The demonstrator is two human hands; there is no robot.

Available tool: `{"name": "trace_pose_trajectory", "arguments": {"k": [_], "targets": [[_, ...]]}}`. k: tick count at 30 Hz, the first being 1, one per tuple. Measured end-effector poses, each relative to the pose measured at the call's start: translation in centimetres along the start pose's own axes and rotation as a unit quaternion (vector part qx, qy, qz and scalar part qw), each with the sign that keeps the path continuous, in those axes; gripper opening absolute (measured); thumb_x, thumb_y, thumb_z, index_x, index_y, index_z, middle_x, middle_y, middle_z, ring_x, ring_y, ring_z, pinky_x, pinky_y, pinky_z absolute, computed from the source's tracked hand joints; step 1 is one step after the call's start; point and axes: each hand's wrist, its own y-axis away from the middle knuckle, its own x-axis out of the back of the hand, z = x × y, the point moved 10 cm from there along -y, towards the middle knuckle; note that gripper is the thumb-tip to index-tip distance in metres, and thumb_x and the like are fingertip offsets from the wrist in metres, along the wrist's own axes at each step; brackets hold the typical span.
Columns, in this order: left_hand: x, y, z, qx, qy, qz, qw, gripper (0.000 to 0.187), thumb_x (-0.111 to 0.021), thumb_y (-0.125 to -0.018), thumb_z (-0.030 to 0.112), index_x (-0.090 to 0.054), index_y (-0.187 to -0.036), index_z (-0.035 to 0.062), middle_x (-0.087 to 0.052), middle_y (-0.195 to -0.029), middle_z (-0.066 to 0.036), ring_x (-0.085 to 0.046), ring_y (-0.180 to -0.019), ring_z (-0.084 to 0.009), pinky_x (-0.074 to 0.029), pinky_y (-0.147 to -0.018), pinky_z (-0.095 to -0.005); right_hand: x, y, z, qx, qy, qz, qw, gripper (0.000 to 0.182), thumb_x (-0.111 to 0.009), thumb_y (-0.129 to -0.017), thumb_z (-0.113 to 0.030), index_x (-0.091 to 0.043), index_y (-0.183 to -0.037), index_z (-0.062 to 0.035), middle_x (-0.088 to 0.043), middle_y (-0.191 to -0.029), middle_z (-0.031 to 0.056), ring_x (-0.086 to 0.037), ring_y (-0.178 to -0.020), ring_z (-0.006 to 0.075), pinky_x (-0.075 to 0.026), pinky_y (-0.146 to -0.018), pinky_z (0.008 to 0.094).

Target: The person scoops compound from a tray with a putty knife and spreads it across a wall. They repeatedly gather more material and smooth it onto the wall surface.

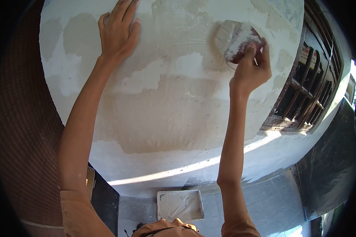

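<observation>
My left hand [120, 29] rests on the wall [158, 118] at the upper left, fingers stretched out and holding nothing. At the upper right, my right hand [252, 67] grips a wide putty scraper [241, 42] between thumb and fingers. The scraper is smeared with white filler and lies against the wall surface, its far edge pointing up and left. Damp beige patches of filler cover much of the wall between and below my hands, with paler areas among them.
Below, a white tray [180, 205] of filler stands on the grey tiled floor [138, 207]. A dark wooden window frame [300, 91] with panes is set in the wall at right. Brown woven material [23, 130] hangs at left, and a dark panel [324, 166] stands at lower right.
</observation>
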Motion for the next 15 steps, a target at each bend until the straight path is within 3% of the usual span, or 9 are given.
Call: {"name": "trace_pose_trajectory", "arguments": {"k": [4,5,7,9,10,11,13,15], "targets": [[0.1,-0.1,0.2,-0.012,0.018,0.001,1.000,0.060,-0.046,-0.080,0.005,-0.044,-0.138,-0.0057,-0.043,-0.145,-0.019,-0.036,-0.138,-0.0341,-0.025,-0.109,-0.0507,-8.5,6.9,1.2,0.007,0.034,-0.172,0.984,0.033,-0.063,-0.089,-0.004,-0.063,-0.121,0.0026,-0.063,-0.068,0.0072,-0.049,-0.058,0.0074,-0.042,-0.058,0.0225],[-0.3,-0.1,-0.1,-0.015,0.021,0.004,1.000,0.060,-0.046,-0.080,0.005,-0.044,-0.138,-0.0057,-0.043,-0.145,-0.019,-0.036,-0.138,-0.0341,-0.025,-0.109,-0.0507,-8.2,6.7,1.5,0.011,0.036,-0.169,0.985,0.033,-0.063,-0.089,-0.004,-0.063,-0.121,0.0026,-0.063,-0.068,0.0072,-0.049,-0.058,0.0074,-0.042,-0.058,0.0225],[-0.5,0.3,-0.5,-0.031,-0.030,0.049,0.998,0.057,-0.045,-0.091,0.017,-0.041,-0.147,0.0162,-0.040,-0.152,-0.001,-0.033,-0.142,-0.0195,-0.021,-0.109,-0.0476,-6.8,5.7,1.9,0.017,0.091,-0.141,0.986,0.033,-0.064,-0.088,-0.004,-0.064,-0.121,0.0018,-0.062,-0.067,0.0067,-0.049,-0.059,0.0066,-0.043,-0.058,0.0228],[-0.9,0.3,-0.9,-0.032,-0.017,0.051,0.998,0.057,-0.044,-0.091,0.017,-0.041,-0.147,0.0172,-0.039,-0.152,0.000,-0.033,-0.142,-0.0191,-0.020,-0.109,-0.0476,-2.7,3.1,1.9,-0.001,0.084,-0.070,0.994,0.033,-0.063,-0.090,-0.003,-0.063,-0.122,0.0025,-0.064,-0.073,0.0051,-0.050,-0.060,0.0064,-0.043,-0.056,0.0223],[-0.9,0.4,-1.0,-0.035,-0.005,0.053,0.998,0.057,-0.044,-0.091,0.018,-0.041,-0.148,0.0182,-0.039,-0.152,0.000,-0.033,-0.142,-0.0187,-0.020,-0.108,-0.0475,-0.1,1.4,2.7,-0.006,0.122,-0.035,0.992,0.032,-0.061,-0.091,-0.002,-0.063,-0.123,0.0032,-0.068,-0.080,0.0072,-0.056,-0.064,0.0080,-0.047,-0.059,0.0226],[-0.4,0.3,-0.5,-0.032,-0.005,0.052,0.998,0.057,-0.044,-0.091,0.018,-0.041,-0.148,0.0182,-0.039,-0.152,0.000,-0.033,-0.142,-0.0187,-0.020,-0.108,-0.0475,2.8,0.1,2.8,0.014,0.106,0.027,0.994,0.032,-0.060,-0.091,-0.001,-0.062,-0.123,0.0049,-0.070,-0.088,0.0116,-0.063,-0.071,0.0111,-0.051,-0.064,0.0245],[-0.1,-0.1,0.0,0.005,0.001,-0.015,1.000,0.062,-0.046,-0.079,0.004,-0.042,-0.139,-0.0052,-0.042,-0.145,-0.019,-0.034,-0.138,-0.0329,-0.025,-0.109,-0.0504,7.9,-1.9,3.7,-0.008,0.149,0.100,0.984,0.033,-0.059,-0.090,0.001,-0.062,-0.122,0.0057,-0.070,-0.099,0.0186,-0.068,-0.076,0.0158,-0.058,-0.061,0.0281],[-0.3,0.0,-0.4,0.005,0.004,-0.009,1.000,0.062,-0.046,-0.079,0.004,-0.042,-0.140,-0.0052,-0.042,-0.145,-0.019,-0.034,-0.139,-0.0324,-0.024,-0.109,-0.0505,8.8,-2.4,2.6,-0.009,0.133,0.131,0.982,0.032,-0.058,-0.090,0.001,-0.062,-0.122,0.0049,-0.070,-0.100,0.0195,-0.068,-0.072,0.0172,-0.059,-0.060,0.0289]]}}
